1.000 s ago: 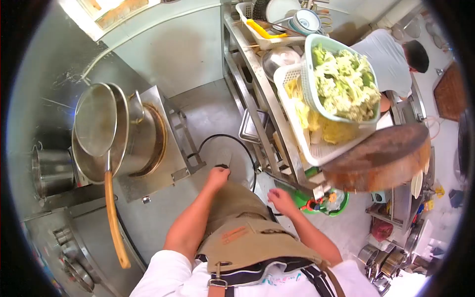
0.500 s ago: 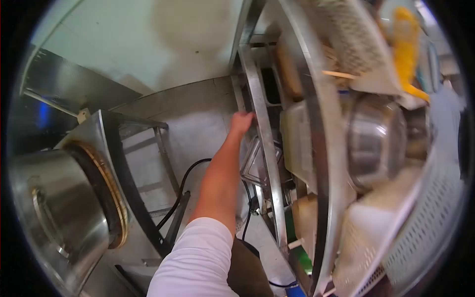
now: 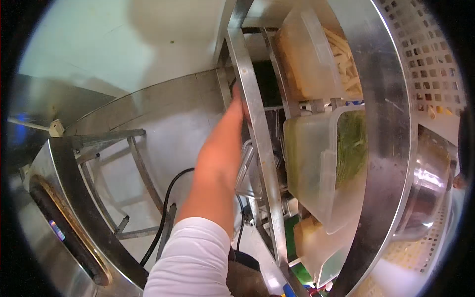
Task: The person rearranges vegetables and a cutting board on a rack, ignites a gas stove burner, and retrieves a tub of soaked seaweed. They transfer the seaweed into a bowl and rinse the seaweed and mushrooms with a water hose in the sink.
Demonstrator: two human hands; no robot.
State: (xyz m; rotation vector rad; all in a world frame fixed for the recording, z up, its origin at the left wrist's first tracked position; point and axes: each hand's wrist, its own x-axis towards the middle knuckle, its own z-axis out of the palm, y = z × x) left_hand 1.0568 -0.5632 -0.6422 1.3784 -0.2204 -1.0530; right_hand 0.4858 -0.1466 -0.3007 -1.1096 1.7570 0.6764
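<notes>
My left arm reaches forward and down beside the steel rack (image 3: 257, 123). My left hand (image 3: 237, 96) is at the rack's left edge, partly behind its lower rail; its fingers are hidden and I cannot make out what it touches or holds. Just below the hand, a clear or metal rectangular container (image 3: 247, 173) leans at the rack. On the shelf to the right stand a plastic tub with green contents (image 3: 311, 158) and a tub with pale strips (image 3: 309, 59). My right hand does not show.
A metal stand (image 3: 118, 198) with open legs is at the left, with a black hose (image 3: 170, 190) on the floor beside it. A metal bowl (image 3: 428, 183) and a white perforated basket (image 3: 425, 54) sit on the rack's upper level at right.
My view has dropped and moved in toward the rack. My left hand has gone from above my apron to behind the rack's rail. My right hand has left the view.
</notes>
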